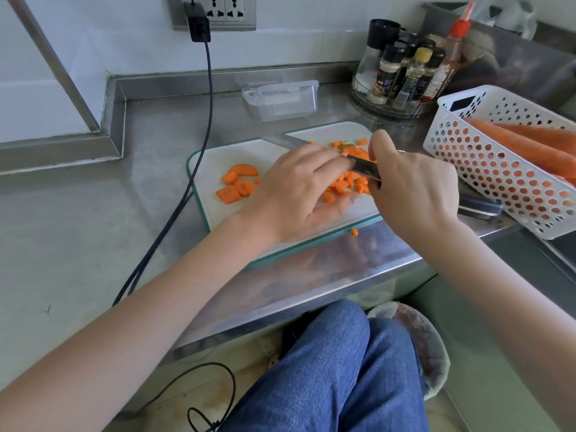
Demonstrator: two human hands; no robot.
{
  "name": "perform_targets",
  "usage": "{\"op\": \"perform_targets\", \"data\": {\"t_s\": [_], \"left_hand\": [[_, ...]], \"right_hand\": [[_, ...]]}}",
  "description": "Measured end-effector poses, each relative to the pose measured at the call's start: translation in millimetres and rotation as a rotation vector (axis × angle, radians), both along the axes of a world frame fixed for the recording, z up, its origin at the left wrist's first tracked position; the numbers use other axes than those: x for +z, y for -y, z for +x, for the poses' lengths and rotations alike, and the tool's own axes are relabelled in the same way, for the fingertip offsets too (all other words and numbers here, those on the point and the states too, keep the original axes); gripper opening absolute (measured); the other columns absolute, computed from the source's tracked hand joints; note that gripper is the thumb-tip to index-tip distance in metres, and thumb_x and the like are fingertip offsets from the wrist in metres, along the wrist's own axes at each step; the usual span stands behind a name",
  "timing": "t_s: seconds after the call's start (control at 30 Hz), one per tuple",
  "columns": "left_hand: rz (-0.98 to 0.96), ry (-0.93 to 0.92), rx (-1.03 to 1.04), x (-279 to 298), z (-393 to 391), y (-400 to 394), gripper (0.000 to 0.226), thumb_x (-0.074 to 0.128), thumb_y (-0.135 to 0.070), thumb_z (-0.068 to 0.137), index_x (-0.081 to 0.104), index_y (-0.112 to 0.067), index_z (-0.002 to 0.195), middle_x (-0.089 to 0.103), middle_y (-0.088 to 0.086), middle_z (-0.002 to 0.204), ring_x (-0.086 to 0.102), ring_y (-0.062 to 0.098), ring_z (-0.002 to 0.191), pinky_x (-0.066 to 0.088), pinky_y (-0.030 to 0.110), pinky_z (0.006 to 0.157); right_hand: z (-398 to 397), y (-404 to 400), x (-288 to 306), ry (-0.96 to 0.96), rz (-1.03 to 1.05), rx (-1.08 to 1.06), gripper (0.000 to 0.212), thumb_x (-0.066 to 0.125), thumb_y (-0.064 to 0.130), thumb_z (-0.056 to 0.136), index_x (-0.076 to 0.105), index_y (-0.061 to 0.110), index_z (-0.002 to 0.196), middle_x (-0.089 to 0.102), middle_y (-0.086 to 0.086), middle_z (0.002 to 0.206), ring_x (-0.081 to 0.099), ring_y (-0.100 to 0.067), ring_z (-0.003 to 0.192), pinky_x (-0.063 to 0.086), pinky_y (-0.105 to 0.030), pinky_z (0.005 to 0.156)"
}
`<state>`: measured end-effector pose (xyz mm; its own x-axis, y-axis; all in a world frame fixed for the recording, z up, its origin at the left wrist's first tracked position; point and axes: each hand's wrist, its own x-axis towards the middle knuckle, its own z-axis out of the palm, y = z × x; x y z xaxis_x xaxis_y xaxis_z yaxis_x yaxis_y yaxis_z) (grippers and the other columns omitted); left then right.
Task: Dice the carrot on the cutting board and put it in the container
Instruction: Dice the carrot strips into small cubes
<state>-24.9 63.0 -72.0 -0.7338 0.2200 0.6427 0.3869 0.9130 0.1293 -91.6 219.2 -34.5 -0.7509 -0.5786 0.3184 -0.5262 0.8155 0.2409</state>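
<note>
The right hand point(414, 188) has its grip closed round the knife point(363, 166); the left hand point(296, 188) lies flat, holding nothing, over carrot pieces point(341, 185) on the cutting board point(218, 157). Bigger chunks point(235, 183) need dicing; curl those fingertips back. The container point(282, 99) waits behind on the desk point(93, 213).
</note>
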Motion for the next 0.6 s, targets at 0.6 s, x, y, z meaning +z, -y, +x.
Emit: {"op": "perform_targets", "data": {"t_s": [0.6], "left_hand": [[0.523,0.215,0.011,26,-58,33,0.050,0.032,-0.040,0.078,0.071,-0.010,0.086,0.070,0.002,0.086,0.062,0.011,0.085,0.048,0.031,0.084]], "right_hand": [[-6,-18,0,0.039,-0.010,-0.016,0.025,0.050,0.018,0.093,0.036,0.015,0.113,0.034,0.004,0.055,0.035,-0.024,0.045,0.022,-0.024,0.042]]}}
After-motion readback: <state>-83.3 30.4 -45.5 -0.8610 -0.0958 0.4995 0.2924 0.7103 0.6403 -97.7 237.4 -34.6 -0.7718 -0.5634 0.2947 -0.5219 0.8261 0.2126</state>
